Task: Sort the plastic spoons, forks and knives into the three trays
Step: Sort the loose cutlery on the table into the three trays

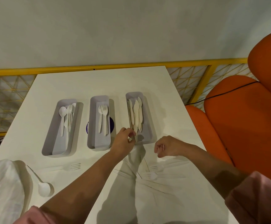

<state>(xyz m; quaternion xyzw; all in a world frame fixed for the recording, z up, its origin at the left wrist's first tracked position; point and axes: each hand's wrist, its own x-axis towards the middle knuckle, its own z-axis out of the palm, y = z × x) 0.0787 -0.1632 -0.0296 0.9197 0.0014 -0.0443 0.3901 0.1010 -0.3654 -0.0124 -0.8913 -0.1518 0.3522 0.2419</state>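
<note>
Three grey trays stand in a row on the white table [99,81]. The left tray [50,135] holds white spoons [62,113], the middle tray [92,139] holds forks [102,117], and the right tray [150,126] holds knives [136,113]. My left hand [123,140] reaches to the near end of the right tray and pinches a knife handle there. My right hand [167,146] hovers just right of it with curled fingers and nothing visible in it. Loose on the table lie a fork [70,167], a large spoon [42,186] and a pile of cutlery [152,175].
A clear plastic bag [2,188] lies at the near left corner. An orange seat [244,126] stands to the right of the table, with a black cable across it. A yellow railing [99,67] runs behind the far edge.
</note>
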